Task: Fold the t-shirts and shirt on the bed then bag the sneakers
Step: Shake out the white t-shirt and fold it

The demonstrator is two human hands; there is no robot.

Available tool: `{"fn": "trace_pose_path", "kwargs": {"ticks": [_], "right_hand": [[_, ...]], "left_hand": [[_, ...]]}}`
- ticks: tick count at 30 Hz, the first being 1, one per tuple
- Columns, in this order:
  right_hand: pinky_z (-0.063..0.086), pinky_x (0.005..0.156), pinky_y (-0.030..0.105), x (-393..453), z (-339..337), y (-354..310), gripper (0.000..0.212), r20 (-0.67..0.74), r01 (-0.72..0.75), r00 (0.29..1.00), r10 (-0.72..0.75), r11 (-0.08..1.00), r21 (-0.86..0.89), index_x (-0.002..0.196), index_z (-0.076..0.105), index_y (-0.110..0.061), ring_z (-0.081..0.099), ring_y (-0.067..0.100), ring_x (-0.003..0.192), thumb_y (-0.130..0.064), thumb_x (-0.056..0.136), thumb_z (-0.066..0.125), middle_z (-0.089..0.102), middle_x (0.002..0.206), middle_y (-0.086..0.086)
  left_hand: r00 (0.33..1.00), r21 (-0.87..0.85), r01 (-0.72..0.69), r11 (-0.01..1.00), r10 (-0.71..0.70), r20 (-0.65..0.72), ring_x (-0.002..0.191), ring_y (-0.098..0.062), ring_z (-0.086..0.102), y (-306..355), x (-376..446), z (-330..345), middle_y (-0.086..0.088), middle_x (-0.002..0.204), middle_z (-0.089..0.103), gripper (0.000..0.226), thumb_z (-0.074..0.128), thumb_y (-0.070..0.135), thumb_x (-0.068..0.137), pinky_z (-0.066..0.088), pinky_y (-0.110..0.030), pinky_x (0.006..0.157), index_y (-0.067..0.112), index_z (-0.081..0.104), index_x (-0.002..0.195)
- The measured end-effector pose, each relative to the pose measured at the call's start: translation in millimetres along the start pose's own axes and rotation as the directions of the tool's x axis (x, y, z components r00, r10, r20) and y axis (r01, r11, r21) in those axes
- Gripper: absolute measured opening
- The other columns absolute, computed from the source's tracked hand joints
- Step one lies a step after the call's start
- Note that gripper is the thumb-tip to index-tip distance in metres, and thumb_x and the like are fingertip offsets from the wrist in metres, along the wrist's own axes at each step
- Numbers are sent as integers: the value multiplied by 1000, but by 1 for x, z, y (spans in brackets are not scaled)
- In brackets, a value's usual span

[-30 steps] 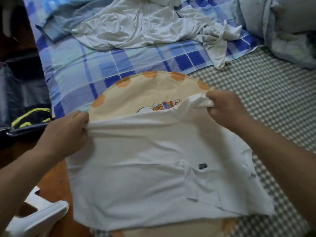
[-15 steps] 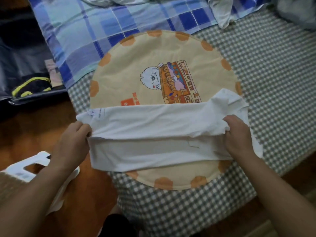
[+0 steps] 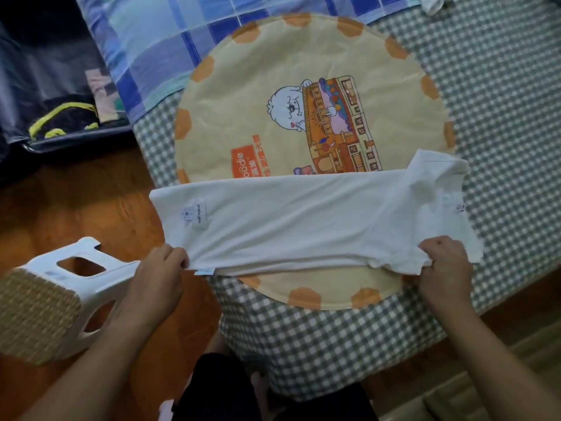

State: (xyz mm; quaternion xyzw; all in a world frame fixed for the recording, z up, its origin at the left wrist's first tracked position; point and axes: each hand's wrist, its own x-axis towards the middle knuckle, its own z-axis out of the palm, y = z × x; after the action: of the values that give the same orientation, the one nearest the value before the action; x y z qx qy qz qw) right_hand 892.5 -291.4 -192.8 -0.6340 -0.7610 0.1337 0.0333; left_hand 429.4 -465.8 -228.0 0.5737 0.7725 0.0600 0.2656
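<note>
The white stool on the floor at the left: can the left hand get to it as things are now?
Probably yes, but not at once. The white stool stands just beside the left hand with nothing between them; however, that hand is gripping the white t-shirt and must release it first.

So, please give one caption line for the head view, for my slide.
Both hands, left and right, pinch the folded white t-shirt on a round cartoon mat.
</note>
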Motion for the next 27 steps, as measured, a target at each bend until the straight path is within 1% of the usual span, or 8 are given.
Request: {"fn": "trace_pose_path", "kwargs": {"ticks": [6, 9, 11, 13, 17, 19, 24, 27], "right_hand": [[22, 67, 26, 0, -13, -2, 20, -12, -176, 984, 177, 984, 36, 81, 69, -3, 55, 34, 84, -5, 78, 49, 64, 86, 14], [26, 72, 32, -2, -6, -4, 15, 105, -86, 990, 96, 991, -98, 78, 63, -4, 53, 37, 83, 2, 72, 51, 61, 86, 18], [25, 75, 32, -8, 3, -7, 27, 132, -78, 987, 96, 988, -130, 89, 65, 0, 49, 38, 89, 11, 65, 59, 59, 97, 20], [22, 74, 30, -15, 4, -13, 29, 96, -73, 992, 84, 992, -107, 91, 63, 1, 46, 36, 89, 7, 64, 57, 57, 97, 19], [22, 70, 30, -17, -12, -15, 13, -39, -165, 985, 166, 985, 40, 78, 56, -4, 47, 33, 84, -2, 73, 45, 54, 85, 15], [21, 69, 30, -15, -21, -15, 10, -94, -168, 980, 177, 981, 97, 77, 56, -4, 48, 33, 83, -3, 76, 47, 54, 84, 16], [21, 67, 30, -11, -35, -25, 12, -205, -101, 970, 133, 982, 160, 72, 53, -3, 46, 28, 80, -4, 82, 47, 54, 78, 15], [20, 69, 28, -13, -29, -24, 13, -197, -73, 976, 97, 989, 128, 73, 54, -3, 46, 29, 79, -5, 80, 44, 54, 78, 15]], "left_hand": [[997, -30, 70, 997, -70, -17, 79, -27, 49, 4, -2, -9, -4, 84, 54, 32, 62, -14, 68, 42, -41, 63, 14, 57, 84], [998, -14, -59, 998, 59, -9, 88, -32, 54, 19, -3, -13, -11, 95, 59, 30, 71, -4, 70, 48, -45, 71, 7, 64, 96], [976, 21, -214, 977, 213, 54, 89, -35, 57, 30, 1, -5, -12, 100, 60, 29, 72, 4, 72, 48, -46, 72, 6, 66, 100], [954, 34, -290, 956, 286, 94, 86, -36, 58, 35, 8, 3, -11, 100, 60, 24, 64, 10, 76, 48, -47, 68, 6, 66, 100], [963, -25, -264, 964, 265, 50, 81, -32, 56, 36, 11, 1, -9, 93, 58, 17, 54, 12, 83, 47, -45, 63, 7, 65, 95], [959, -33, -276, 960, 278, 59, 80, -28, 55, 37, 6, -4, -7, 93, 59, 17, 52, 12, 87, 46, -41, 62, 7, 65, 97], [944, -14, -322, 947, 322, 75, 86, -30, 59, 36, 7, -3, -9, 99, 64, 22, 53, 14, 91, 50, -44, 66, 6, 68, 105], [951, 12, -300, 954, 298, 84, 83, -32, 60, 42, 14, 0, -10, 98, 63, 15, 64, 3, 88, 48, -42, 64, 6, 67, 103]]}}
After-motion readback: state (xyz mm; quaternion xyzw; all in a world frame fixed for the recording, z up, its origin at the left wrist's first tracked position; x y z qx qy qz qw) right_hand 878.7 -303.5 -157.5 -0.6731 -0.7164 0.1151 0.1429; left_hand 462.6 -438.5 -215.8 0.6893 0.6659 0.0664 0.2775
